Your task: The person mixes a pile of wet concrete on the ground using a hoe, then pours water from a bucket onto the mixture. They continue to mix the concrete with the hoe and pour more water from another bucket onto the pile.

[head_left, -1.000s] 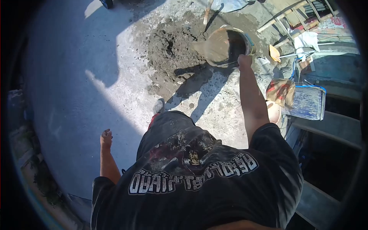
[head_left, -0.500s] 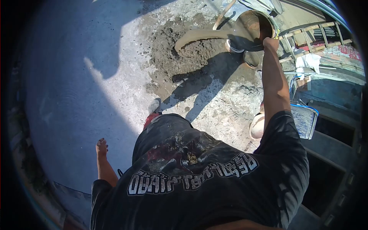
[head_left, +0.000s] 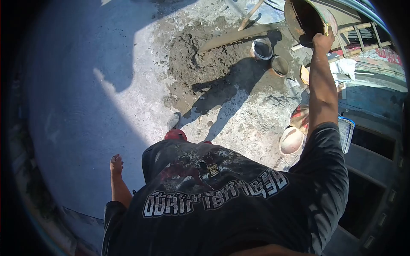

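A pale concrete floor [head_left: 85, 111] spreads from the left side to the middle, crossed by hard shadow edges; its curved outer edge shows at lower left, well apart from the left hand [head_left: 116, 163]. The black T-shirt [head_left: 239, 222] fills the bottom, with large white-outlined capitals across it, upside down and too distorted by folds to read surely.

The right arm reaches forward and outward, nearly straight, and the right hand [head_left: 323, 42] grips the rim of a mortar-stained bucket [head_left: 324, 17] at upper right. The left arm hangs low at the side, its hand empty with fingers loosely curled.

The bucket is tipped, and a muddy stream [head_left: 243, 36] arcs from it to the wet mortar heap [head_left: 188, 55], whose ragged edge meets the floor ahead of the shoe [head_left: 174, 120]. A bamboo ladder [head_left: 361, 38] lies beside the bucket, partly hidden; whether they touch, I cannot tell.

A blue-edged tray [head_left: 347, 134] shows beyond the right forearm, and a pale bowl [head_left: 291, 141] sits beside a red-patterned sack [head_left: 300, 117]. Two small pails, one whitish [head_left: 261, 49] and one brownish [head_left: 279, 66], stand between the heap and the right forearm.
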Action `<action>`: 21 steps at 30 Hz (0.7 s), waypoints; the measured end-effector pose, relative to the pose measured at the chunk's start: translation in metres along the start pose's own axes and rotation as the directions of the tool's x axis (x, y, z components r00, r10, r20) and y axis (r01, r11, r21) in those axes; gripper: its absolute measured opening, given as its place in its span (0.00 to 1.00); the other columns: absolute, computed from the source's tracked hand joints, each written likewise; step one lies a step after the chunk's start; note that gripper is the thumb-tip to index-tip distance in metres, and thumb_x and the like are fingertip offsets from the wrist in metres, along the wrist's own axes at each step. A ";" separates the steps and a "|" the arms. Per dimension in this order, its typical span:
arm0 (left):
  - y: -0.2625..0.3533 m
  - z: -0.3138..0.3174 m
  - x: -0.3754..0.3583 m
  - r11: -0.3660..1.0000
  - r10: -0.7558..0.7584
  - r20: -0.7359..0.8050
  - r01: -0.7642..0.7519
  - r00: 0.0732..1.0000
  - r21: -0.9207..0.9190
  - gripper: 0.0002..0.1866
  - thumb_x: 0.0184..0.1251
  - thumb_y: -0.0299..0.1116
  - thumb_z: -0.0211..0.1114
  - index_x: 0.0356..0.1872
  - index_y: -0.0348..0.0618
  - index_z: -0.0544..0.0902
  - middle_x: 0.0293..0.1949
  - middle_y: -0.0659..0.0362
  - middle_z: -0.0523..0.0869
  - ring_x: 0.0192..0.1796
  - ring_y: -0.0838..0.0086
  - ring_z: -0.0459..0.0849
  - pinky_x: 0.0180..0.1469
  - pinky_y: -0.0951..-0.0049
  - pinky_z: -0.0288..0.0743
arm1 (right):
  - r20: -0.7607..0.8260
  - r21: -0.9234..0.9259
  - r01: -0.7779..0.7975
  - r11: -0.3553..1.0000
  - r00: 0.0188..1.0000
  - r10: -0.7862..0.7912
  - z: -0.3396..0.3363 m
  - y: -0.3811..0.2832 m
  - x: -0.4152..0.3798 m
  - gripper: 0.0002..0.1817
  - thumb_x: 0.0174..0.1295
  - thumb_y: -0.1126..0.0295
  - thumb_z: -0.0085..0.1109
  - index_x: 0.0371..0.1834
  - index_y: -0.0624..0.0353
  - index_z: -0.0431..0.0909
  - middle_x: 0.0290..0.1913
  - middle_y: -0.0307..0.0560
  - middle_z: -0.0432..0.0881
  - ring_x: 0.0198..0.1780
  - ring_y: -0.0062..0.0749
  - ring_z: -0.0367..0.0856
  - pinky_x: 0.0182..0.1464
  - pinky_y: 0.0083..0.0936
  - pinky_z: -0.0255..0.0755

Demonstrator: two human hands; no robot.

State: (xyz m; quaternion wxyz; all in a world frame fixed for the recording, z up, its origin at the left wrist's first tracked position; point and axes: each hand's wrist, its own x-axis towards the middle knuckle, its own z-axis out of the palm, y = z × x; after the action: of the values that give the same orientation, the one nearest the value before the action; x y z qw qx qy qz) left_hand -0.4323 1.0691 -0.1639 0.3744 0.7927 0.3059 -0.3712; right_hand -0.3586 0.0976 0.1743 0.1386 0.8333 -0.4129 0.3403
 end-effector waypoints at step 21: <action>0.137 -0.018 0.115 0.913 0.128 0.366 -0.254 0.922 0.319 0.25 0.67 0.36 0.57 0.66 0.46 0.72 0.51 0.56 0.81 0.44 0.58 0.82 0.31 0.63 0.70 | 0.364 0.718 -0.632 -0.292 -0.017 0.931 -0.206 0.339 -0.500 0.14 0.62 0.80 0.45 0.51 0.63 0.72 0.45 0.59 0.77 0.41 0.51 0.82 0.42 0.50 0.84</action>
State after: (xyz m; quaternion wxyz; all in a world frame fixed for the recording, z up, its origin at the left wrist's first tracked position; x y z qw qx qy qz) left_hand -0.2594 1.0348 -0.1994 0.3042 0.7989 0.0839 -0.5120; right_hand -0.9305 0.2898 -0.0325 -0.4254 0.1829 -0.6433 0.6098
